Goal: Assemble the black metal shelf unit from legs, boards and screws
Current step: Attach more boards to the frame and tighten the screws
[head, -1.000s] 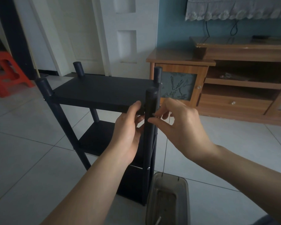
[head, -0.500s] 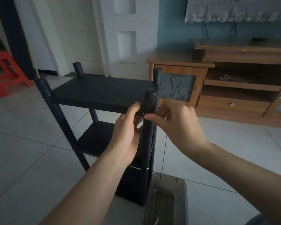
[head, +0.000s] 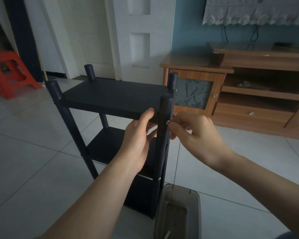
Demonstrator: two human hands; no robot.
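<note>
I see one black shelf unit (head: 110, 107) standing upright on the tiled floor (head: 24, 161), with four round legs: near right (head: 163, 135), near left (head: 64, 121), far left (head: 89, 72) and far right (head: 172, 81). I count three boards: the top board (head: 114, 98), a middle board (head: 107, 145) and a lower one (head: 140, 194) mostly hidden behind the arms.

My left hand (head: 138, 138) grips the near edge of the top board right beside the near right leg, thumb on top and fingers curled underneath. My right hand (head: 195, 135) pinches one small silver screw (head: 168, 122) against the side of that leg at top-board height, its fingers (head: 173, 125) closed together on the screw head (how far in the screw sits, I cannot tell). Two more screw heads show: one on the near left leg (head: 53, 101) and one low on the near right leg (head: 159, 178).

One translucent grey tray (head: 195, 213) lies on the floor just beside the base, with something thin and metallic in it. Further back stand one red plastic stool (head: 12, 73), a wooden cabinet (head: 231, 87) and a white door (head: 138, 37).
</note>
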